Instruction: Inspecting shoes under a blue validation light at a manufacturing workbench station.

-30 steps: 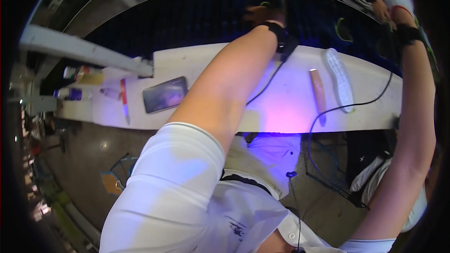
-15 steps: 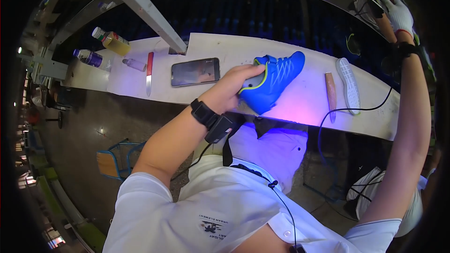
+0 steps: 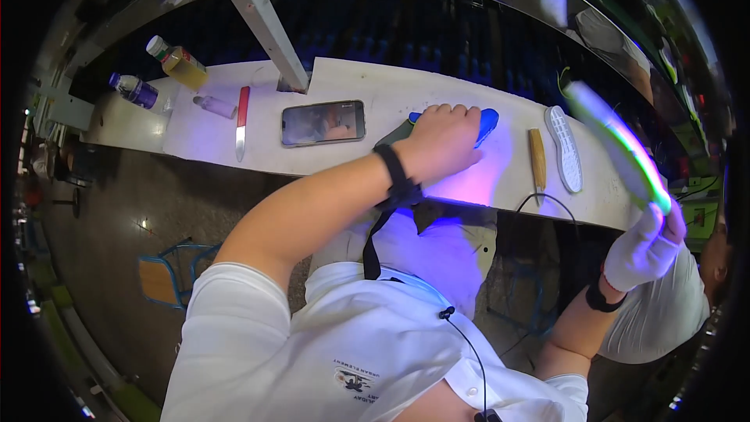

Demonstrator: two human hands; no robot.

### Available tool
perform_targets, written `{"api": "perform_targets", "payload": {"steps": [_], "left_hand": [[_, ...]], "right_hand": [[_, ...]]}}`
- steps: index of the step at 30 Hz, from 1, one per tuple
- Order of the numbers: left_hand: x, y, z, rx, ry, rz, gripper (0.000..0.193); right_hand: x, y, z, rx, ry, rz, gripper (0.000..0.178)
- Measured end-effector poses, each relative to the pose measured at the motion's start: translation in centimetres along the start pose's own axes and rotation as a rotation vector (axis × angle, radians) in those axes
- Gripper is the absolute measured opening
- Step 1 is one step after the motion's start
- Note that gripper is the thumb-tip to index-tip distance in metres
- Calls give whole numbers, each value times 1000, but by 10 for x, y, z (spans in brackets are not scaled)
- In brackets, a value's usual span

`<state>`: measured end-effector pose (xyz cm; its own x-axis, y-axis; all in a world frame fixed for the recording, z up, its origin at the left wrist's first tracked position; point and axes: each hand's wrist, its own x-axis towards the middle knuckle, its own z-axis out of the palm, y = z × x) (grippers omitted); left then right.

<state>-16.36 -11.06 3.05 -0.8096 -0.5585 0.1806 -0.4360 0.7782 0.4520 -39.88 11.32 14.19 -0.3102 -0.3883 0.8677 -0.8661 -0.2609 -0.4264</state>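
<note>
My left hand (image 3: 442, 141) is closed over a blue shoe (image 3: 487, 124) near the middle of the bench, covering most of it. The blue toe and a bit of grey collar stick out from under the fingers. My right hand (image 3: 645, 250), in a white knit glove, grips one end of a long white shoe sole (image 3: 605, 121) with a green edge. That sole is raised and tilted at the right, smeared by motion. To the right of the shoe lie a wooden-handled tool (image 3: 536, 155) and another white sole (image 3: 564, 148).
A phone (image 3: 323, 123) lies left of the shoe, then a red-handled knife (image 3: 242, 121), a small clear bottle (image 3: 216, 106) and two drink bottles. A metal post (image 3: 262, 23) rises at the bench's back. A dark conveyor (image 3: 375, 23) runs behind; people are across it and at right.
My right hand has come from the far right back toward me, bringing a white sole. My left hand has turned over the blue shoe, which now lies lower on the bench.
</note>
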Motion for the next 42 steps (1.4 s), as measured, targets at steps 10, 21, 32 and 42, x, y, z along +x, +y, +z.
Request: {"api": "perform_targets", "payload": {"steps": [10, 21, 32, 42], "left_hand": [[8, 6, -6, -217, 149, -16, 49], [-60, 29, 4, -906, 649, 388, 56], [-106, 42, -31, -839, 295, 269, 23], [-132, 64, -2, -1106, 449, 36, 48]], "right_hand": [[-86, -5, 33, 457, -270, 689, 34], [-85, -47, 59, 896, -258, 799, 42], [-111, -70, 100, 1083, -268, 796, 31], [-135, -77, 110, 844, -214, 518, 39]]}}
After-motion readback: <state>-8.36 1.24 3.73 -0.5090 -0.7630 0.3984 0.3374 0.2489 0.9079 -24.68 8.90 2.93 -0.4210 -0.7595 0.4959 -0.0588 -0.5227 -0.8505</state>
